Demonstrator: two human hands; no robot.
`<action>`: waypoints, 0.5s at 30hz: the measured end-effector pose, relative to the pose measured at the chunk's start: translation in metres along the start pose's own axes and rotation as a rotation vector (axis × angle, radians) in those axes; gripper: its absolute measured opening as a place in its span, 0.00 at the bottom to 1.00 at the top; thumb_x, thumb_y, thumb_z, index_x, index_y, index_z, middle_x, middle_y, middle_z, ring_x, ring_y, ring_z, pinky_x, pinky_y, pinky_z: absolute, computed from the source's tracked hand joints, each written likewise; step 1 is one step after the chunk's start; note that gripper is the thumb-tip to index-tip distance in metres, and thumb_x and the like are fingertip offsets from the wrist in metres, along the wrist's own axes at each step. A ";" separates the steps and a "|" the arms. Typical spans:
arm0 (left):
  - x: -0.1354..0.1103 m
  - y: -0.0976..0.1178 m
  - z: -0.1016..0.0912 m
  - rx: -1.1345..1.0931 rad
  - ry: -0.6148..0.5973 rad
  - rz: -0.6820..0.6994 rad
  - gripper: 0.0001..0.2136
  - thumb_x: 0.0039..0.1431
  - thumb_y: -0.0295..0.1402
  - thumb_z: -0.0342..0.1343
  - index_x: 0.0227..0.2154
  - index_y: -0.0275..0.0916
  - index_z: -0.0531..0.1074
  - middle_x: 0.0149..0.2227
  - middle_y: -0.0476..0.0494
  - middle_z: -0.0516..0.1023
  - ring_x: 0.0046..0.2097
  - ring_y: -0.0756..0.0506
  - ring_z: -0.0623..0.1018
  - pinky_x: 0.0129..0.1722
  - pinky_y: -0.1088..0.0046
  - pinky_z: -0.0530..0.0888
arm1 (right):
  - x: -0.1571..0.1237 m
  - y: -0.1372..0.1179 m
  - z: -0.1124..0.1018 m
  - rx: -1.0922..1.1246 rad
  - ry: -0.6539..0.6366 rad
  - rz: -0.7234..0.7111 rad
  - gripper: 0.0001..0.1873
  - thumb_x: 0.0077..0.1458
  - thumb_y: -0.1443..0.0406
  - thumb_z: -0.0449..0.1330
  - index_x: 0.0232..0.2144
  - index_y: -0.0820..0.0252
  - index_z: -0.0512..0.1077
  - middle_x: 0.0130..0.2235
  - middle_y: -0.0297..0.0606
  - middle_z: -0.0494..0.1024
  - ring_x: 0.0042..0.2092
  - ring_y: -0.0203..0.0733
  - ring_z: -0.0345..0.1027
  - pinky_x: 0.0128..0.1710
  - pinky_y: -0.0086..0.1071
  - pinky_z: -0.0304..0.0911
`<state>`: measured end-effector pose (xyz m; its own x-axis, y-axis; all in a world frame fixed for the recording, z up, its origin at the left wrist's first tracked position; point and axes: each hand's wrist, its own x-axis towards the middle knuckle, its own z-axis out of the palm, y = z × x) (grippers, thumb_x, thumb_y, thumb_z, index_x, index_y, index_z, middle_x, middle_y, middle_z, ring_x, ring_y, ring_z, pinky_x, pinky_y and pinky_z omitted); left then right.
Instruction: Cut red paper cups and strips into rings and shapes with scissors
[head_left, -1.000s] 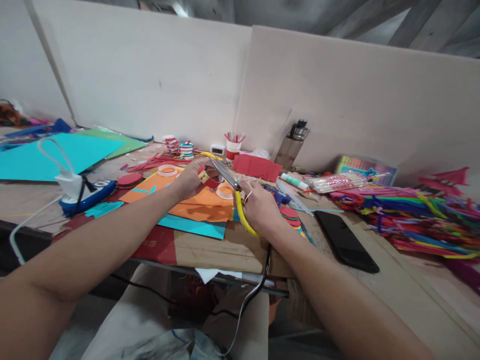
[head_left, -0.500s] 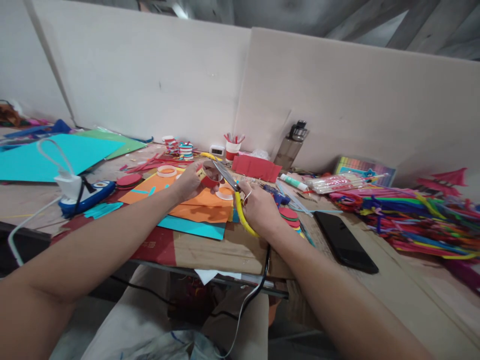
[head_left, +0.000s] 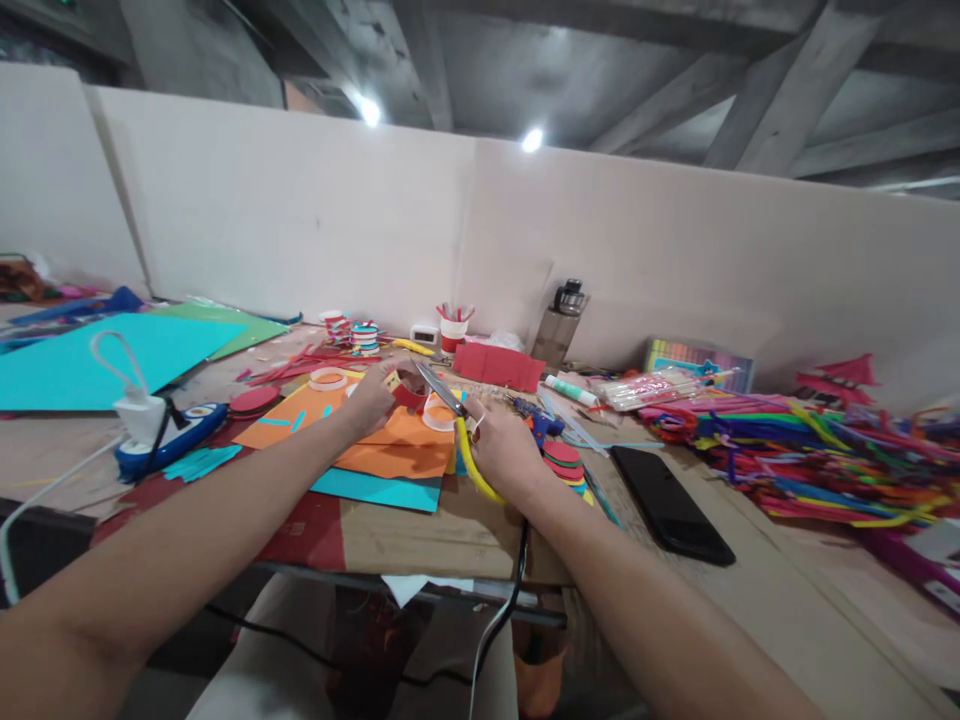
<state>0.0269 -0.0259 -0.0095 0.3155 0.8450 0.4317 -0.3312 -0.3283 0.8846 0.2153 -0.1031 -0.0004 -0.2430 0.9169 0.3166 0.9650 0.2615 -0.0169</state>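
Observation:
My left hand [head_left: 369,402] is closed on a red and yellow paper ring [head_left: 411,392], held up over the orange paper sheets [head_left: 405,455]. In my right hand [head_left: 501,450] is a pair of scissors with yellow handles [head_left: 466,455]. The metal blades [head_left: 437,386] point up and left, beside the ring's right edge; whether they touch it I cannot tell. A white ring [head_left: 439,412] lies on the orange paper behind the blades, and another white ring [head_left: 328,379] lies farther left. Stacked coloured discs [head_left: 564,462] sit to the right of my right hand.
A black phone [head_left: 671,503] lies at the right, before a heap of pipe cleaners [head_left: 810,450]. A bottle [head_left: 558,330], a glue stick [head_left: 571,389] and a red paper piece [head_left: 499,367] are at the back. A blue power strip [head_left: 169,440] stands left.
The view has tilted upward, so the table sits lower in the picture. Both hands keep hold of the ring and the scissors, in nearly the same pose.

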 end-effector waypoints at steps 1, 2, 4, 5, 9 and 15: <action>-0.001 0.001 0.001 -0.004 -0.005 0.005 0.11 0.47 0.33 0.64 0.21 0.35 0.68 0.22 0.50 0.66 0.22 0.53 0.67 0.18 0.77 0.66 | 0.000 0.000 0.000 0.000 -0.002 0.003 0.20 0.59 0.66 0.51 0.53 0.56 0.68 0.42 0.45 0.77 0.41 0.47 0.73 0.36 0.33 0.62; -0.002 0.002 0.003 -0.009 -0.005 0.004 0.11 0.46 0.33 0.65 0.20 0.35 0.67 0.22 0.51 0.66 0.23 0.53 0.67 0.19 0.77 0.66 | 0.000 0.001 0.000 -0.001 -0.006 0.006 0.21 0.59 0.67 0.51 0.54 0.56 0.68 0.43 0.45 0.77 0.40 0.47 0.73 0.36 0.33 0.62; -0.003 0.004 0.005 -0.018 0.003 -0.015 0.11 0.44 0.32 0.65 0.20 0.36 0.67 0.23 0.51 0.65 0.24 0.53 0.67 0.19 0.77 0.65 | 0.000 0.001 0.000 -0.001 -0.013 0.011 0.22 0.58 0.68 0.51 0.55 0.55 0.68 0.43 0.44 0.77 0.40 0.47 0.73 0.36 0.34 0.62; -0.004 0.005 0.006 -0.022 0.010 -0.027 0.11 0.43 0.32 0.65 0.21 0.36 0.67 0.23 0.51 0.65 0.24 0.53 0.67 0.19 0.77 0.65 | 0.000 0.000 0.000 0.005 -0.011 0.011 0.22 0.57 0.68 0.52 0.55 0.56 0.68 0.43 0.44 0.77 0.40 0.47 0.73 0.37 0.34 0.62; -0.003 0.006 0.007 -0.044 0.034 -0.040 0.12 0.43 0.33 0.65 0.19 0.36 0.65 0.21 0.52 0.61 0.23 0.53 0.65 0.19 0.77 0.64 | -0.001 -0.001 0.000 0.072 0.012 0.017 0.20 0.58 0.66 0.53 0.53 0.58 0.69 0.46 0.45 0.76 0.44 0.47 0.72 0.41 0.33 0.63; -0.001 0.001 0.002 -0.056 0.045 -0.043 0.10 0.44 0.33 0.66 0.23 0.35 0.70 0.22 0.52 0.64 0.24 0.53 0.66 0.20 0.77 0.64 | -0.001 0.000 0.004 0.138 0.043 0.008 0.20 0.60 0.61 0.53 0.53 0.59 0.68 0.46 0.46 0.76 0.44 0.47 0.71 0.42 0.34 0.62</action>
<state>0.0277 -0.0281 -0.0085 0.2907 0.8762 0.3843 -0.3679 -0.2684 0.8903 0.2147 -0.1028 -0.0045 -0.2278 0.9063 0.3560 0.9436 0.2958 -0.1491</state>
